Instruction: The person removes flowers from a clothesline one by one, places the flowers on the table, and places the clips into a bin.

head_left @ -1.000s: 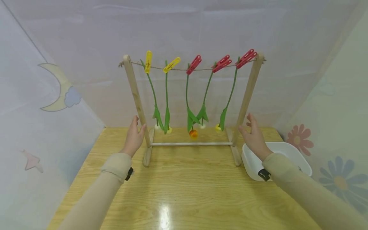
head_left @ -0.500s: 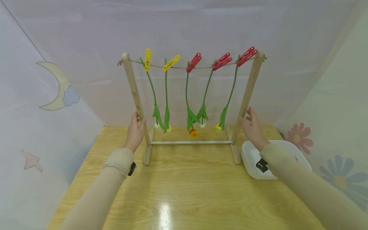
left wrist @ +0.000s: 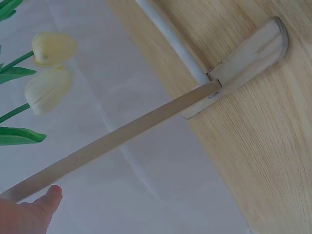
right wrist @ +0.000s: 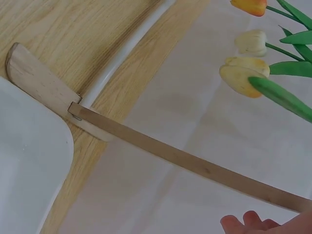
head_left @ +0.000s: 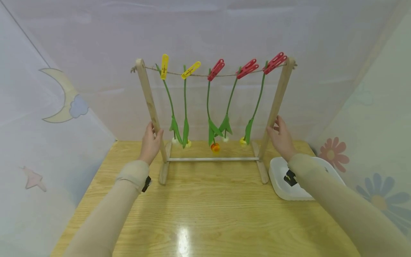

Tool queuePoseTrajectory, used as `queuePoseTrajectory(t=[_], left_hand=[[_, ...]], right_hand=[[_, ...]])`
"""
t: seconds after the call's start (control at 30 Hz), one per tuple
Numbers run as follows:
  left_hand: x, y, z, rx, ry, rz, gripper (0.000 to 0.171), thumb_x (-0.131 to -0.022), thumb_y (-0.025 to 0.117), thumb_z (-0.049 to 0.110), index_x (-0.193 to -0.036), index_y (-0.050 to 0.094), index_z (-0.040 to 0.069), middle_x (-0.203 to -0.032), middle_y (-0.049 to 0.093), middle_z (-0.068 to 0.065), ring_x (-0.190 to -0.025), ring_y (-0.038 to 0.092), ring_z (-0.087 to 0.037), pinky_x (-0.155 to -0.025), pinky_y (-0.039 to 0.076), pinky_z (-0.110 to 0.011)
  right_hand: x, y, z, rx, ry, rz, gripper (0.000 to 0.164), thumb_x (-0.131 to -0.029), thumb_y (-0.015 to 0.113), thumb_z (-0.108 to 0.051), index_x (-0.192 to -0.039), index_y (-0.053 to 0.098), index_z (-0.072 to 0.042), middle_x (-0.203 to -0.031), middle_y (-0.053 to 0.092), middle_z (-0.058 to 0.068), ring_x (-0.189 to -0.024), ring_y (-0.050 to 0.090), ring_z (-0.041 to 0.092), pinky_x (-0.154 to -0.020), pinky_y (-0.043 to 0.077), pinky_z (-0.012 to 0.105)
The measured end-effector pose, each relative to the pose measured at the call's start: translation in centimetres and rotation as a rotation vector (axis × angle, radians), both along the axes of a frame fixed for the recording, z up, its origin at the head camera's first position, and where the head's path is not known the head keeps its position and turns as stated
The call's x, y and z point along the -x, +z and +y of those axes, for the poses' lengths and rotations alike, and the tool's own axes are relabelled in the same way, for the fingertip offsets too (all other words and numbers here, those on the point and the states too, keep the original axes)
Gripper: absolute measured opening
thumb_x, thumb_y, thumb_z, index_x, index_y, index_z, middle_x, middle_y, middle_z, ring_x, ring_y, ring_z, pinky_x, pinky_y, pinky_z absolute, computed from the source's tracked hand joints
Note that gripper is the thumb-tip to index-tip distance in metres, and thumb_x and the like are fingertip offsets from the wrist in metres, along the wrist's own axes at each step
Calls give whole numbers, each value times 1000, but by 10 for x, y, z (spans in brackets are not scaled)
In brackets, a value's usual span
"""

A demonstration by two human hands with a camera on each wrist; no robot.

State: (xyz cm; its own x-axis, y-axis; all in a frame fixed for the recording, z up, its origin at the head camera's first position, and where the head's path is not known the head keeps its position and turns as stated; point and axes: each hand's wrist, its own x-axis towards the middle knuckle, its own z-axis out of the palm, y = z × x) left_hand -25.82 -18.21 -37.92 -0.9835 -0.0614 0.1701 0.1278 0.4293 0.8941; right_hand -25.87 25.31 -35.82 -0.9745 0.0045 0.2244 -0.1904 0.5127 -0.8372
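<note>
My left hand [head_left: 151, 144] is at the left post [head_left: 147, 89] of a wooden drying rack, its thumb in front of the post. In the left wrist view a finger [left wrist: 52, 196] extends beside that post. My right hand [head_left: 280, 139] is at the right post [head_left: 280, 91], thumb against it. In the right wrist view its fingers [right wrist: 234, 224] lie just outside the post, not wrapped round it. Between the posts runs a twine line [head_left: 200, 75]. Yellow clothespins [head_left: 164, 66] and red clothespins [head_left: 247, 69] hold several tulips head down, among them an orange tulip [head_left: 215, 147].
A white plastic basin [head_left: 282, 194] stands right of the rack, partly under my right forearm. The rack's feet [head_left: 163, 174] rest on a wooden table [head_left: 199, 207], joined by a white crossbar [head_left: 212, 159]. Pale cloth walls [head_left: 205, 32] with printed shapes stand behind and at both sides.
Both hands have moved slightly up and in from beside the posts until their thumbs overlap them. The rack, clothespins and tulips keep their arrangement.
</note>
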Motion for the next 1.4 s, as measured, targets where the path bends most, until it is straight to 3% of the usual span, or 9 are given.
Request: queuePoseTrajectory(t=[0.23,0.53,0.7,0.87,1.03,1.2,1.4], left_hand=[[2,2,2,23,6,2,56,-106,39,23,-150,17,-4,-149,30,-30,-139,27,-41,-111,31,-53],[7,-2,2,73,55,4,48,-107,37,21,-146,27,-5,-138,44,-32,-129,43,-42,-104,40,-52],[7,-5,2,101,77,6,46,-107,36,18,-145,27,-6,-128,50,-33,-118,51,-43,-98,45,-52],[9,-8,4,222,109,22,38,-107,36,16,-135,36,-9,-108,58,-31,-94,60,-42,-80,52,-50],[14,-7,5,331,117,25,39,-107,35,16,-135,35,-12,-103,60,-33,-89,63,-44,-75,55,-50],[16,-5,6,361,129,13,41,-107,36,16,-136,34,-13,-107,60,-34,-93,63,-44,-77,55,-50],[14,-3,5,376,139,3,37,-107,34,16,-131,37,-13,-108,59,-34,-96,62,-46,-80,54,-51]], right_hand=[[8,-1,-1,0,-4,-19,54,-104,44,-16,-149,23,6,-144,35,33,-124,42,47,-101,40,58],[16,-5,-3,34,-33,-45,45,-104,45,-16,-138,33,12,-136,41,34,-126,42,47,-103,38,57],[17,-10,-8,-7,-105,-25,36,-104,41,-13,-128,39,14,-109,49,28,-102,49,36,-88,45,46],[18,-15,-10,-103,-143,58,24,-105,38,-10,-109,41,13,-90,48,21,-83,47,31,-70,42,38],[22,-18,-7,-156,-118,58,18,-105,36,-7,-105,35,11,-92,48,26,-82,49,37,-69,44,45],[28,-20,-6,-197,-104,37,21,-105,34,-6,-109,32,14,-97,49,35,-90,53,47,-77,47,56],[33,-21,-7,-189,-106,36,20,-104,34,-5,-111,31,14,-100,50,38,-92,53,50,-78,47,57]])
